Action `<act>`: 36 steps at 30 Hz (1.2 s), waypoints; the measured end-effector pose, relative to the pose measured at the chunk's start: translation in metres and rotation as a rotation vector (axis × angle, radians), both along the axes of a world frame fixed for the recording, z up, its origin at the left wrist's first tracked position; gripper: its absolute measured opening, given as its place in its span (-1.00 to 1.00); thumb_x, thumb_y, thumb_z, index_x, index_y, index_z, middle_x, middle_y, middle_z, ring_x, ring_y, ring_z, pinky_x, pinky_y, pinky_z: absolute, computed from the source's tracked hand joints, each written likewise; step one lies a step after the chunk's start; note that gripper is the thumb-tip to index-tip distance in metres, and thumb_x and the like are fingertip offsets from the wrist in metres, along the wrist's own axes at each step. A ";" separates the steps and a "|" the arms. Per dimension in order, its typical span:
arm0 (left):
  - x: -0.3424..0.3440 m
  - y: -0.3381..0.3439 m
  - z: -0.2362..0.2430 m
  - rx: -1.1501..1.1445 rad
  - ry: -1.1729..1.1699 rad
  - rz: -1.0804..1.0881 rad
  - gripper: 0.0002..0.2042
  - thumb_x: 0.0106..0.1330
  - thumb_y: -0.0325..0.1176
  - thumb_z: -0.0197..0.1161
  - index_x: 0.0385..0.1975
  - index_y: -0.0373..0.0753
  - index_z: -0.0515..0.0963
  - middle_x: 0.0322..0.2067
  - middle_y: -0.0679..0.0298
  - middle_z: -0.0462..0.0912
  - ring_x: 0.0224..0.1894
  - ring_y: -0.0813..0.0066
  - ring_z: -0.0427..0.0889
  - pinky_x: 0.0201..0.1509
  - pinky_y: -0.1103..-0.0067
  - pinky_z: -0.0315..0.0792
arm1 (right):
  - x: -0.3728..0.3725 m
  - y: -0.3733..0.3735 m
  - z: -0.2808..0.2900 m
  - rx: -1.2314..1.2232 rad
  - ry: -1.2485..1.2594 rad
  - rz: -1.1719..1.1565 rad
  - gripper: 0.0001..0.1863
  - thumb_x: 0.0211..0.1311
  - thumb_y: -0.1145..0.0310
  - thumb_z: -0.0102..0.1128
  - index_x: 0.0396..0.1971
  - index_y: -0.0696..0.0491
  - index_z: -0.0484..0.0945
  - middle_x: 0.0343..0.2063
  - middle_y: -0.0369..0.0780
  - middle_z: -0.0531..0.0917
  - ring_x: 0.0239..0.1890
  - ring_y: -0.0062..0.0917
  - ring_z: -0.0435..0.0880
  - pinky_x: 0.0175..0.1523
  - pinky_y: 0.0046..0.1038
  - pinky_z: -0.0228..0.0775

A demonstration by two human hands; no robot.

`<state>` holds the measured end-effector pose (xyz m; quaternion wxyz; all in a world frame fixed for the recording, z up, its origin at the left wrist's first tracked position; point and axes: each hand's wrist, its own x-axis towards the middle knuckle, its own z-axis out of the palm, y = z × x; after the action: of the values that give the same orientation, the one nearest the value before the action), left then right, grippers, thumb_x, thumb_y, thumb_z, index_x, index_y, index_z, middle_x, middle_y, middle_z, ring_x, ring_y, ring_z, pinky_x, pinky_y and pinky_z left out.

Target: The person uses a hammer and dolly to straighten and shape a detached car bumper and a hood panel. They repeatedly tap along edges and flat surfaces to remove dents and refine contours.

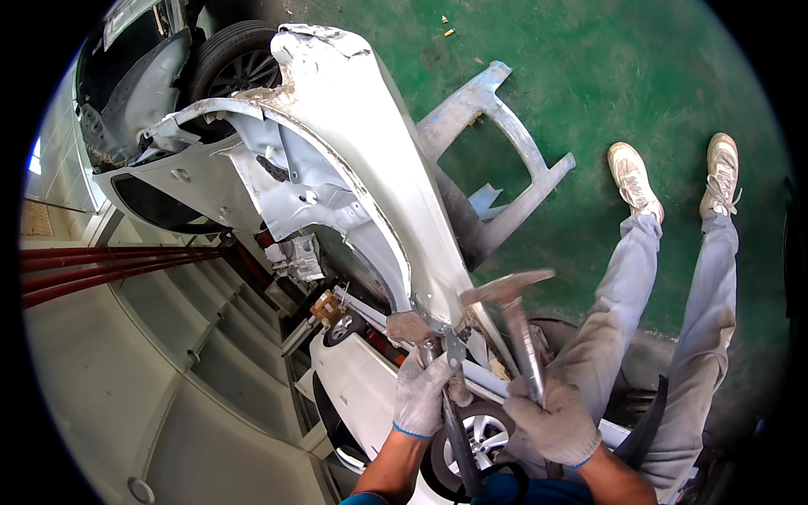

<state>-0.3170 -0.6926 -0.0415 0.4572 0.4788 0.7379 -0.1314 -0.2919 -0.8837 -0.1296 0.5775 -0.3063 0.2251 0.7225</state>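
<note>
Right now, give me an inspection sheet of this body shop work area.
Surface: green floor, scuffed.
Job's things: hammer raised; dolly block against dented silver fender.
Clutter: grey bumper frame and small bits on the floor.
Hands: gloved left hand holds the dolly's bar; gloved right hand grips the hammer handle.
Cables: nothing seen.
Surroundings: white car, red bars.

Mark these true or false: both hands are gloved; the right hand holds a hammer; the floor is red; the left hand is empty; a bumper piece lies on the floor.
1. Both hands gloved: true, left hand and right hand.
2. Right hand holds a hammer: true.
3. Floor is red: false, green.
4. Left hand empty: false, it grips a metal tool against the fender.
5. Bumper piece on the floor: true.
</note>
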 end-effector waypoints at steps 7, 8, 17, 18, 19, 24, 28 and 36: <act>0.004 -0.003 -0.001 0.010 0.023 -0.002 -0.82 0.46 -0.35 0.30 -0.13 -0.27 0.46 -0.58 0.34 0.48 -0.65 0.56 0.47 -0.55 0.59 0.42 | -0.015 -0.003 0.007 0.063 -0.077 0.100 -0.79 0.35 0.28 0.34 -0.22 0.12 0.63 -0.48 -0.21 0.66 -0.39 -0.46 0.70 -0.23 -0.41 0.53; 0.000 -0.001 0.000 0.010 0.025 0.011 -0.82 0.46 -0.35 0.30 -0.14 -0.26 0.47 -0.58 0.34 0.48 -0.65 0.56 0.47 -0.55 0.59 0.41 | -0.014 -0.006 0.003 0.096 -0.117 0.114 -0.79 0.34 0.27 0.35 -0.23 0.12 0.63 -0.45 -0.19 0.68 -0.37 -0.44 0.71 -0.21 -0.41 0.53; -0.009 -0.003 0.005 0.023 0.068 -0.038 -0.76 0.39 -0.30 0.35 -0.19 -0.29 0.45 -0.59 0.29 0.48 -0.67 0.50 0.46 -0.60 0.52 0.41 | 0.008 -0.024 0.005 -0.188 0.323 0.042 -0.81 0.32 0.32 0.34 -0.25 0.14 0.61 -0.43 -0.27 0.65 -0.37 -0.64 0.64 -0.23 -0.49 0.50; -0.013 -0.003 0.006 0.013 0.081 -0.054 -0.76 0.39 -0.30 0.35 -0.19 -0.29 0.45 -0.59 0.29 0.48 -0.68 0.50 0.45 -0.60 0.53 0.40 | 0.005 -0.027 0.007 -0.172 0.296 0.056 -0.81 0.31 0.32 0.34 -0.25 0.14 0.62 -0.44 -0.26 0.65 -0.36 -0.63 0.65 -0.22 -0.49 0.50; -0.015 -0.003 0.007 0.007 0.089 -0.069 -0.76 0.39 -0.31 0.35 -0.18 -0.29 0.45 -0.59 0.29 0.48 -0.68 0.50 0.45 -0.60 0.53 0.39 | -0.001 -0.028 0.008 -0.155 0.265 0.072 -0.81 0.31 0.32 0.34 -0.26 0.13 0.62 -0.45 -0.26 0.65 -0.36 -0.62 0.66 -0.22 -0.48 0.51; -0.016 -0.005 0.008 -0.060 0.102 -0.044 -0.79 0.39 -0.31 0.33 -0.30 -0.29 0.46 -0.63 0.29 0.47 -0.69 0.51 0.43 -0.62 0.56 0.36 | -0.019 -0.024 0.015 -0.109 0.086 0.107 -0.81 0.30 0.30 0.36 -0.28 0.12 0.65 -0.49 -0.25 0.64 -0.35 -0.58 0.67 -0.17 -0.44 0.53; -0.012 -0.008 0.007 -0.045 0.124 -0.085 -0.76 0.39 -0.29 0.32 -0.40 -0.27 0.46 -0.67 0.30 0.45 -0.71 0.51 0.43 -0.62 0.55 0.34 | -0.015 -0.024 0.016 -0.064 0.067 0.158 -0.80 0.30 0.28 0.36 -0.26 0.12 0.66 -0.50 -0.25 0.63 -0.35 -0.56 0.67 -0.13 -0.42 0.54; -0.020 -0.008 0.009 -0.114 0.050 -0.031 -0.77 0.38 -0.26 0.34 -0.31 -0.26 0.46 -0.64 0.33 0.44 -0.69 0.55 0.41 -0.58 0.57 0.38 | 0.024 -0.038 0.015 -0.284 0.130 0.084 -0.80 0.33 0.33 0.32 -0.16 0.08 0.55 -0.57 -0.31 0.56 -0.63 -0.69 0.49 -0.63 -0.59 0.39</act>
<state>-0.3371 -0.7002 -0.0326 0.4630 0.4599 0.7329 -0.1924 -0.2682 -0.9217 -0.1143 0.4817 -0.3468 0.3490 0.7252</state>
